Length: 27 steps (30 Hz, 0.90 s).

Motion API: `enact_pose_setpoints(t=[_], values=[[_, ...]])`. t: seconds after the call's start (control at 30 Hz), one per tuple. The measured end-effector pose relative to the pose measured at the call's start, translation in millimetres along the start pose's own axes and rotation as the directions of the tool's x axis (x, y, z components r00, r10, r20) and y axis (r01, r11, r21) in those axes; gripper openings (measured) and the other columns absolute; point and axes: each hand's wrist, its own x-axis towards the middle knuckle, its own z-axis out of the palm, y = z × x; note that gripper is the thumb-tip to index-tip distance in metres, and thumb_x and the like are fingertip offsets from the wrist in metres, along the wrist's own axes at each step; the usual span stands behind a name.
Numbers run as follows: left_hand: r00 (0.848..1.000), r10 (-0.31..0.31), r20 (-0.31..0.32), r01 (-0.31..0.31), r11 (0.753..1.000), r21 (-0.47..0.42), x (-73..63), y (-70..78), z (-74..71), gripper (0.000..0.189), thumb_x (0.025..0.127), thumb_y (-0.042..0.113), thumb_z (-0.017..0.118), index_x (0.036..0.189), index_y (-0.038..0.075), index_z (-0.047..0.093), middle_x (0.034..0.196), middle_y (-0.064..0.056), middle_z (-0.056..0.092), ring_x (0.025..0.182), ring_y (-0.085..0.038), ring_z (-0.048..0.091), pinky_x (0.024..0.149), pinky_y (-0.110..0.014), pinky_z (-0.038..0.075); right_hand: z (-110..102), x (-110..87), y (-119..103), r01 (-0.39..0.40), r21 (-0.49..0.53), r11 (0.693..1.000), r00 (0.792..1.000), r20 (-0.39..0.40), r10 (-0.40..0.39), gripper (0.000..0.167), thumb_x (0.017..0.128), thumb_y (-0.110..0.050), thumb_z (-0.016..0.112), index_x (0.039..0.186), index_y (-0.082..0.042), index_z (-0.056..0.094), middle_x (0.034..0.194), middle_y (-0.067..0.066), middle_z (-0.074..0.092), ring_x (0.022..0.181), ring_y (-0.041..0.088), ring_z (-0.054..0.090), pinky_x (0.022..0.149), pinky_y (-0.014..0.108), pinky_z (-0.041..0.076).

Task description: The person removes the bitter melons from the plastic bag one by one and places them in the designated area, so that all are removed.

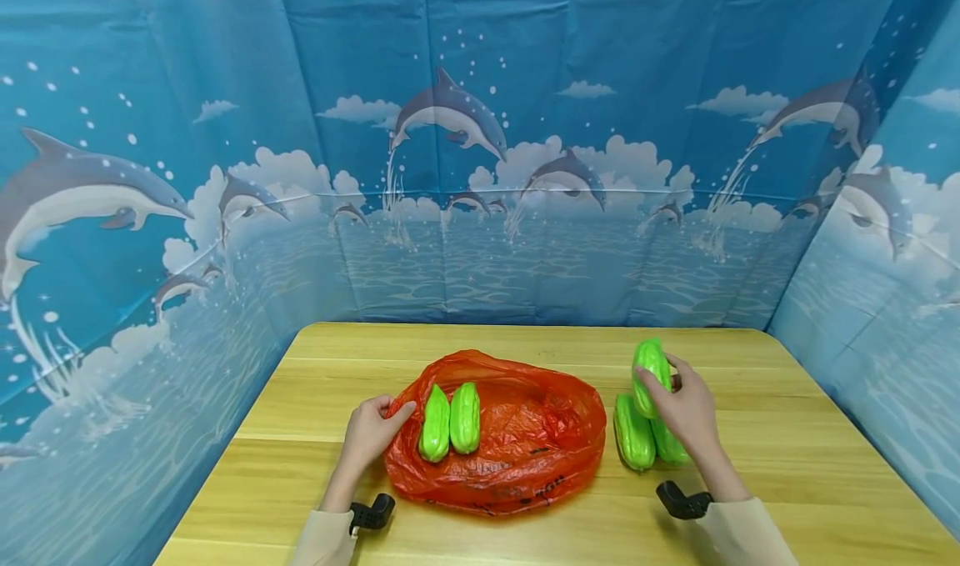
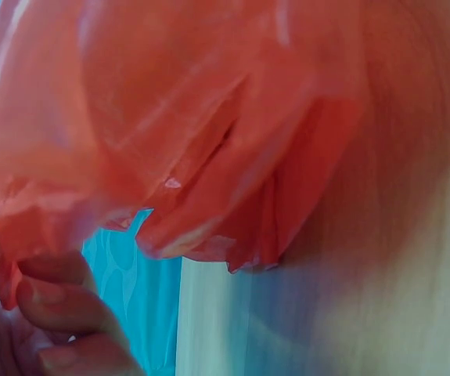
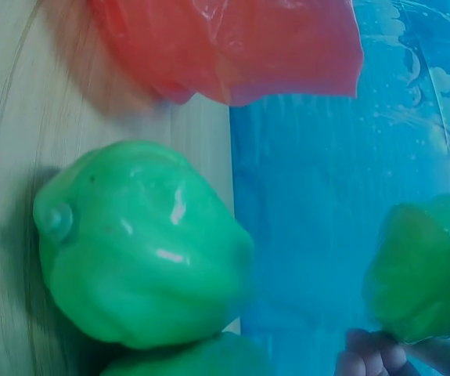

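A red plastic bag (image 1: 517, 466) lies spread with its mouth wide on the table. My left hand (image 1: 371, 433) pinches its left rim; in the left wrist view, thumb and fingers (image 2: 68, 309) hold the thin film. Two long, glossy, ridged green gourds (image 1: 450, 422) lie side by side inside the bag's left part. To the right, my right hand (image 1: 686, 403) grips another green gourd (image 1: 649, 374), raised above two more. One of those lower gourds (image 1: 634, 433) shows its stubby end in the right wrist view; the other (image 1: 670, 443) is partly hidden behind the hand.
The wooden table (image 1: 787, 449) has rounded far corners. Blue curtains (image 1: 480, 266) printed with dolphins stand behind it and along both sides. Black wrist devices (image 1: 372, 512) sit on both forearms, close to the tabletop.
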Motion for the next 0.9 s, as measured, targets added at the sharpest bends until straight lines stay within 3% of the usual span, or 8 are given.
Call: enact_pose_setpoints(t=[0.23,0.47,0.73,0.9], values=[[1.0,0.005,0.001,-0.005,1.0,-0.005,-0.5,-0.4,0.1,0.038,0.086,0.032,0.07,0.063,0.011,0.049,0.051,0.003,0.043,0.046,-0.012,0.044,0.047,-0.023,0.034,-3.8,-0.5,6.7,-0.006,0.0,1.0,1.0,-0.01,0.006,0.072,0.092,-0.049,0.054,0.139,0.004,0.04,0.096,0.019,0.055,0.077,0.027,0.05,0.059,0.036,0.038],[1.0,0.024,-0.004,-0.024,1.0,0.0,-1.4,1.8,-0.5,0.039,0.087,0.033,0.069,0.063,0.01,0.048,0.051,0.004,0.041,0.045,-0.011,0.043,0.046,-0.024,0.033,-8.1,-1.7,9.4,-0.049,0.004,0.999,0.999,-0.006,0.049,0.075,0.092,-0.051,0.053,0.141,0.004,0.037,0.105,0.022,0.055,0.082,0.029,0.052,0.061,0.037,0.04],[1.0,0.008,0.006,-0.008,1.0,-0.003,-1.0,1.1,-0.5,0.039,0.086,0.032,0.07,0.062,0.011,0.047,0.051,0.003,0.041,0.045,-0.012,0.042,0.047,-0.023,0.033,-12.9,-1.9,15.2,-0.075,-0.025,0.997,0.997,-0.014,0.075,0.075,0.092,-0.051,0.053,0.14,0.005,0.038,0.092,0.018,0.054,0.07,0.024,0.048,0.056,0.035,0.038],[1.0,0.007,0.009,-0.007,1.0,-0.003,-0.9,0.6,-0.5,0.039,0.086,0.032,0.07,0.062,0.011,0.048,0.051,0.003,0.043,0.045,-0.012,0.043,0.046,-0.024,0.033,-14.9,-2.6,20.9,-0.07,-0.041,0.997,0.997,-0.034,0.069,0.073,0.093,-0.049,0.054,0.138,0.006,0.039,0.101,0.023,0.056,0.077,0.029,0.052,0.059,0.036,0.039]])
